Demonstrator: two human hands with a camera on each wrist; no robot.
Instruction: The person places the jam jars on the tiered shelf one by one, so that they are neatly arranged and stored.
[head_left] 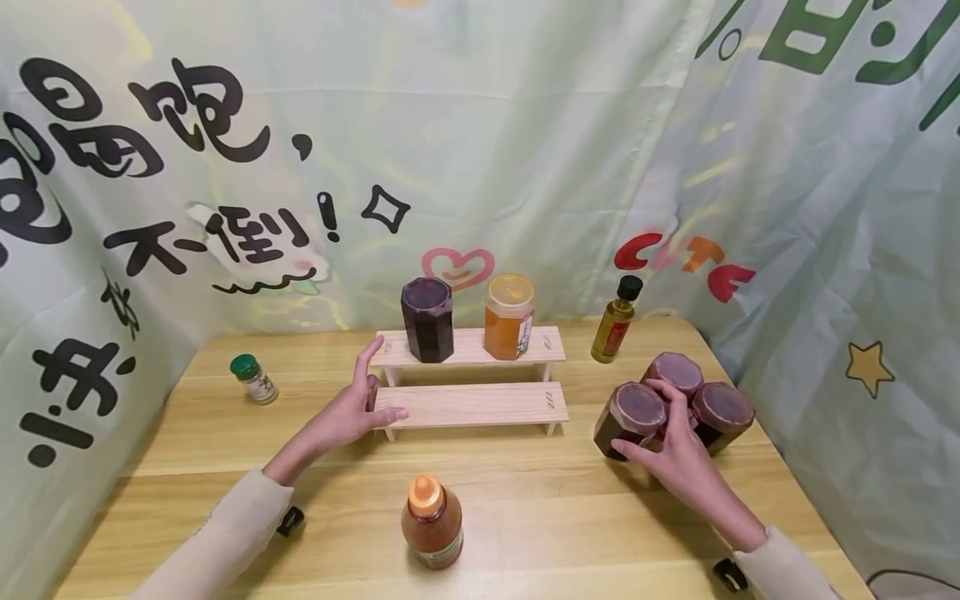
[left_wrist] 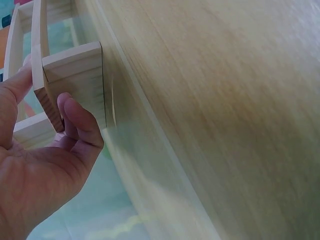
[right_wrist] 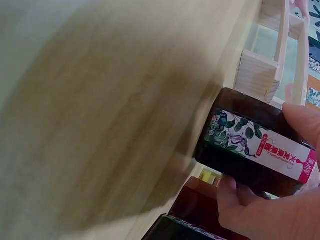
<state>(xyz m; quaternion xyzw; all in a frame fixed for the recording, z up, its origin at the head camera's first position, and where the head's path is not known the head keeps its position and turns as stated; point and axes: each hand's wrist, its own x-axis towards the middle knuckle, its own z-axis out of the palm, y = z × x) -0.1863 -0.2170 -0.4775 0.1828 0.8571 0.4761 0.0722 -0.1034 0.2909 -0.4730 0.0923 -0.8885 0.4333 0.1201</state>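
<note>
Shelf (head_left: 468, 343): two-step, wood, on table (head_left: 540, 517); I see left hand (head_left: 351, 412) gripping lower step's (head_left: 468, 406) left end. Dark jar (head_left: 637, 406): labelled, right of shelf, pinched in right hand (head_left: 681, 446), beside two similar jars (head_left: 723, 404). Upper step (head_left: 546, 340): second dark jar (head_left: 429, 321), orange jar (head_left: 504, 329).

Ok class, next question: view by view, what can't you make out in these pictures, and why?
Head: lower part of the rear dark jar, behind the nearer jars and right grip.
Head: wording on the green-capped shaker, too small.
Left wrist: part of the wooden stand's far end, cut off by the top edge.
Right wrist: most of the lowest jar, cut off by the bottom edge.
</note>
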